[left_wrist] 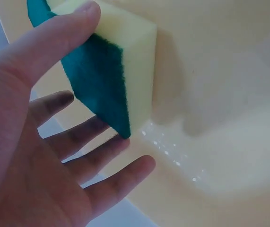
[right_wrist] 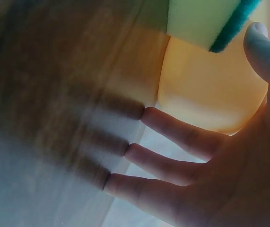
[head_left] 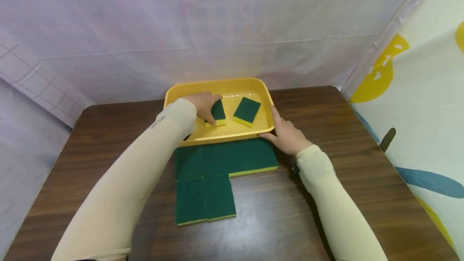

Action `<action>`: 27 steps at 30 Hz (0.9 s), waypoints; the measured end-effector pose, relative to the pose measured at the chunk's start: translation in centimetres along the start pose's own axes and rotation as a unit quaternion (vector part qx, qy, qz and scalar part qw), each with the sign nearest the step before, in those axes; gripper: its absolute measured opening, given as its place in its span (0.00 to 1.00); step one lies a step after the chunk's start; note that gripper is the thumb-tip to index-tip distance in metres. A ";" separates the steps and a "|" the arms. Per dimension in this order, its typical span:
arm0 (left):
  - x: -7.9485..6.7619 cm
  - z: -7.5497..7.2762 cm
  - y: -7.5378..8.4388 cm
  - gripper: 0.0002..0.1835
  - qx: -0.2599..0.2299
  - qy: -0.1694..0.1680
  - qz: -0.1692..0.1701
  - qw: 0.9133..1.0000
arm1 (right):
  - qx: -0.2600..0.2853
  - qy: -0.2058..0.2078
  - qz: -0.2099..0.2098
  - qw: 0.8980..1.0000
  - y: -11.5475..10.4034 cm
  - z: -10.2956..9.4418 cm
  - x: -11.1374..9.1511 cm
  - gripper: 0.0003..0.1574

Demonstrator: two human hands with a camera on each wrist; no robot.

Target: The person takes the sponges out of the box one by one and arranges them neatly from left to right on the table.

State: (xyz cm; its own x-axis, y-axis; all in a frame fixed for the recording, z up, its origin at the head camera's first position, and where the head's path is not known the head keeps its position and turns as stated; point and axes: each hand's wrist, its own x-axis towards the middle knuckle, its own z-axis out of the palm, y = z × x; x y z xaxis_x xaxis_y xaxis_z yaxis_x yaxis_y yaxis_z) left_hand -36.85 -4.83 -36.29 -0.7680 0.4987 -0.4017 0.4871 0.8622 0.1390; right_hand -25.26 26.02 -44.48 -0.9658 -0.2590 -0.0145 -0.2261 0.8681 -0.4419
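In the head view my left hand (head_left: 207, 106) reaches into a yellow plastic tray (head_left: 224, 136) and holds a sponge (head_left: 218, 112) with a green scouring face and a yellow body. The left wrist view shows the thumb on the yellow edge of this sponge (left_wrist: 97, 75), with fingertips along its green side. A second sponge (head_left: 247, 110) lies green side up in the right half of the tray. My right hand (head_left: 288, 135) rests at the tray's front right corner, thumb along the front. Its fingers (right_wrist: 172, 165) are stretched straight, fingertips at the brown wooden surface.
Several sponges (head_left: 217, 160) lie edge to edge, green side up, on the brown table (head_left: 362, 196) in front of the tray. A pale curtain (head_left: 217, 23) hangs behind the table; a patterned cloth (head_left: 427, 112) hangs along the right edge.
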 end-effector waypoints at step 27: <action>-13.1 2.2 9.1 0.52 0.049 0.243 0.170 0.954 | 0.007 0.013 -0.004 1.000 0.3 -0.7 -0.4 0.70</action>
State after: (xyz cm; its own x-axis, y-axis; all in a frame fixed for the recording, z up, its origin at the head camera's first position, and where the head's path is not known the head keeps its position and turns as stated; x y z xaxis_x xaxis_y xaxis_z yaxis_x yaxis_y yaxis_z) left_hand -21.40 -3.75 -31.76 -0.6495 0.7508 0.1206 0.7603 0.6432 0.0908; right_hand -25.03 26.64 -43.95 -0.9671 -0.2542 0.0127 -0.2321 0.8602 -0.4540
